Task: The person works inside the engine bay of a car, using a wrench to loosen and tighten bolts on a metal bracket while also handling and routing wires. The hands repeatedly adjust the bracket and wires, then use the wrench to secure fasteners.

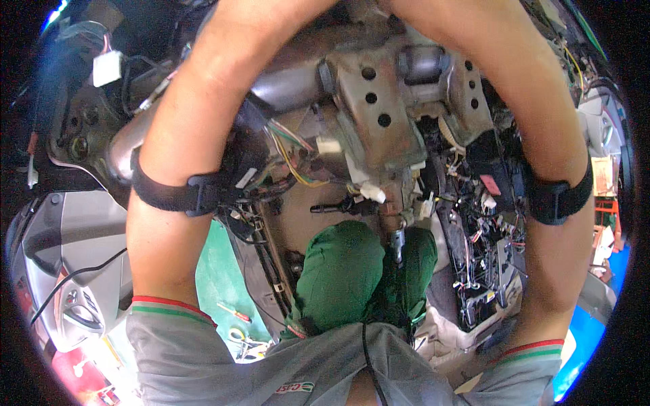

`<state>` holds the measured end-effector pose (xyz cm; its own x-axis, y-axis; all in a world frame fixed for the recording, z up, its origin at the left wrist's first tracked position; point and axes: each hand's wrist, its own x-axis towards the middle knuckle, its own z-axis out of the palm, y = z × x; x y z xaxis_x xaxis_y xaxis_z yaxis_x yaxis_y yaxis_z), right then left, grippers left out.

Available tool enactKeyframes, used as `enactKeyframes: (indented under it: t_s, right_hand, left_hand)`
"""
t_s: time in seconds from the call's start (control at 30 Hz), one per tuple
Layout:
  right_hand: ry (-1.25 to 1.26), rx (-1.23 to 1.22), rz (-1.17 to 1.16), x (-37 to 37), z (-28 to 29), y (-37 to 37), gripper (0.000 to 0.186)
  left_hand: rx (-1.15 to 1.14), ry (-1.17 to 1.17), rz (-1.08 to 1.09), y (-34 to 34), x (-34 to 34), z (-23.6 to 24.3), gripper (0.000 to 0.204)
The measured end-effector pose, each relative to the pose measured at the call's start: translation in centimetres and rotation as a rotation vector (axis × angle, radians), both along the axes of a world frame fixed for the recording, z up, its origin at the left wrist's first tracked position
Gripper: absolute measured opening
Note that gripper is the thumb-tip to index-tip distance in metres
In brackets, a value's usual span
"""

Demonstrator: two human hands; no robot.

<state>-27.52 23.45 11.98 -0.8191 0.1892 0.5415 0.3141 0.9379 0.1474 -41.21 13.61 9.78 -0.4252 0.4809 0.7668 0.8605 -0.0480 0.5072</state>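
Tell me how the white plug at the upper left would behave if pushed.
The white plug would probably swing or twist, since thin wires run from its top end. Its boxy shell looks like plastic, so it is likely light and stiff.

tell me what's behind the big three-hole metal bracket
A metal beam shows left of the bracket, and a rounded metal part to its right. Whatever lies directly behind the bracket is covered.

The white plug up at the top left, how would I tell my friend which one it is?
Find the person's left arm. To its left, high in the picture, is a boxy white plug with thin wires at its top. It looks bigger and squarer than the pale connectors near the middle.
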Motion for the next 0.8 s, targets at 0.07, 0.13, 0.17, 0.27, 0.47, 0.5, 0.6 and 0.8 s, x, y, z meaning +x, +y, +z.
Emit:
enactKeyframes:
  t_s: [0.07, 0.13, 0.17, 0.27, 0.47, 0.5, 0.6, 0.8]
  right_hand:
    - [0.004, 0.055, 0.035, -0.2, -0.4, 0.3, 0.013]
    - [-0.017, 0.083, 0.058, -0.2, -0.5, 0.1, 0.013]
    - [-0.026, 0.087, 0.062, 0.0, -0.5, -0.2, 0.013]
    - [-0.034, 0.1, 0.062, 0.9, 0.0, -1.6, 0.014]
    - [-0.044, 0.054, 0.019, 1.8, 0.4, -2.8, 0.017]
    - [-0.049, 0.057, 0.02, 1.7, 0.4, -2.6, 0.018]
    - [-0.114, 0.09, 0.021, 1.1, 0.6, -2.2, 0.018]
    - [-0.077, 0.036, 0.07, 1.7, 0.2, -2.9, 0.02]
  left_hand:
    - [-0.024, 0.021, 0.029, 0.0, -0.1, -0.2, 0.031]
    - [-0.021, 0.079, 0.063, 0.1, -0.1, -0.3, 0.031]
    - [-0.018, 0.109, 0.082, 0.0, -0.1, -0.3, 0.032]
    - [-0.057, 0.03, 0.084, -0.1, -0.1, -0.5, 0.03]
    - [0.008, 0.098, 0.042, -0.2, -0.3, -0.6, 0.026]
    - [-0.007, 0.072, 0.04, -0.2, -0.2, -0.6, 0.026]
    - [-0.038, 0.017, 0.026, -0.3, -0.2, -0.6, 0.026]
    - [-0.021, 0.058, 0.031, 0.0, -0.7, -0.7, 0.026]
